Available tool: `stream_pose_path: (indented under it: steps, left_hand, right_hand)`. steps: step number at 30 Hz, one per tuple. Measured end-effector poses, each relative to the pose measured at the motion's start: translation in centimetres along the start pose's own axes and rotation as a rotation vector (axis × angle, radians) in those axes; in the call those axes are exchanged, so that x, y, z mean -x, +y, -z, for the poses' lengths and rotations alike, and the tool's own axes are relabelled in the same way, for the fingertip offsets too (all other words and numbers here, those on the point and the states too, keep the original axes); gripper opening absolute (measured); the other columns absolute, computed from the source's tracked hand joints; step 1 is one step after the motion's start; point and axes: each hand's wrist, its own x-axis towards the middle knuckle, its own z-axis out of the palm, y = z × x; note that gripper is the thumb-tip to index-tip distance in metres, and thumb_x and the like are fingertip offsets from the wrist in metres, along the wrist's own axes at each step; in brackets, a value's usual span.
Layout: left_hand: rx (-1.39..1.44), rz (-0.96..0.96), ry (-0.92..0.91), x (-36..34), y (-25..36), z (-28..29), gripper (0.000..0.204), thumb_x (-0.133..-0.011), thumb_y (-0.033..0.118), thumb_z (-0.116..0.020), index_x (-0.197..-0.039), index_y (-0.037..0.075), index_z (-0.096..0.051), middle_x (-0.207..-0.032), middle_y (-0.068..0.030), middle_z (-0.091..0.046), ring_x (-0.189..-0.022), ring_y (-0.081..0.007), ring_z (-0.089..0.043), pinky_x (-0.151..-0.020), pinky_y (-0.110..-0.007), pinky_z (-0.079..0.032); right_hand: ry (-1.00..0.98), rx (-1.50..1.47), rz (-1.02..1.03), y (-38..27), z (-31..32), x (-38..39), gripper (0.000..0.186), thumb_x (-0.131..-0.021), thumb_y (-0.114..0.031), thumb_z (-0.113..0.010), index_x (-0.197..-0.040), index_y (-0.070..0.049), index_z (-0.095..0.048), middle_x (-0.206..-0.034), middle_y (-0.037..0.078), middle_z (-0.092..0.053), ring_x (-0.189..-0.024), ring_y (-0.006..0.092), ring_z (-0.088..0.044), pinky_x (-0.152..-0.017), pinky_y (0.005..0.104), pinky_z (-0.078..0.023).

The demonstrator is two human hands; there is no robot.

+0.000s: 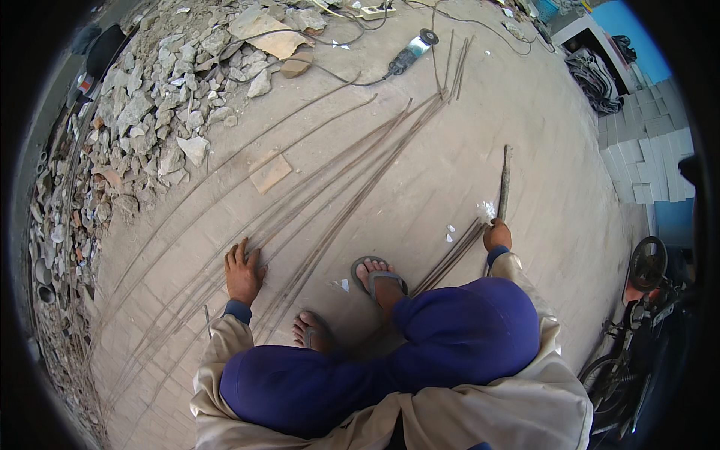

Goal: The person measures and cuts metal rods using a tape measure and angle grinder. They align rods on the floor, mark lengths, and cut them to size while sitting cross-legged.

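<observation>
Rods (454, 253) on dusty flr (562, 202) nr rubble (154, 101)

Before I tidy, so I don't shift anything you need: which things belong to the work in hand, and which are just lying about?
Seemingly part of the work:
long rods, by the left hand
dark bar, in the right hand
short rods, beside it
perhaps the grinder, untouched

Apparently just lying about:
rubble
slab
white scraps
</observation>
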Motion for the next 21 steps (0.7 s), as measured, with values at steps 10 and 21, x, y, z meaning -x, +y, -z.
stream_pose_path:
  steps: [10,21]
  left_hand:
    - [0.122,0.095,-0.050,0.4,0.8,0.8,0.010,-0.095,0.009,-0.066,-0.105,0.007,-0.064,-0.104,-0.0132,-0.069,-0.094,-0.0365,-0.070,-0.077,-0.050,-0.056]
    - [0.235,0.109,0.081,-6.2,-1.4,9.6,0.038,-0.093,0.009,-0.075,-0.128,0.007,-0.062,-0.129,-0.0163,-0.064,-0.116,-0.0393,-0.064,-0.097,-0.047,-0.055]
  right_hand:
    - [-0.090,-0.200,1.254,-29.1,-3.8,4.9,0.034,-0.101,-0.020,-0.064,-0.134,-0.011,-0.068,-0.135,0.011,-0.065,-0.130,0.0294,-0.059,-0.111,0.0437,-0.045]
    - [-0.123,0.103,1.455,-37.7,-6.1,3.9,0.030,-0.103,-0.024,-0.062,-0.131,-0.015,-0.068,-0.135,0.010,-0.064,-0.133,0.0263,-0.056,-0.117,0.0472,-0.037]
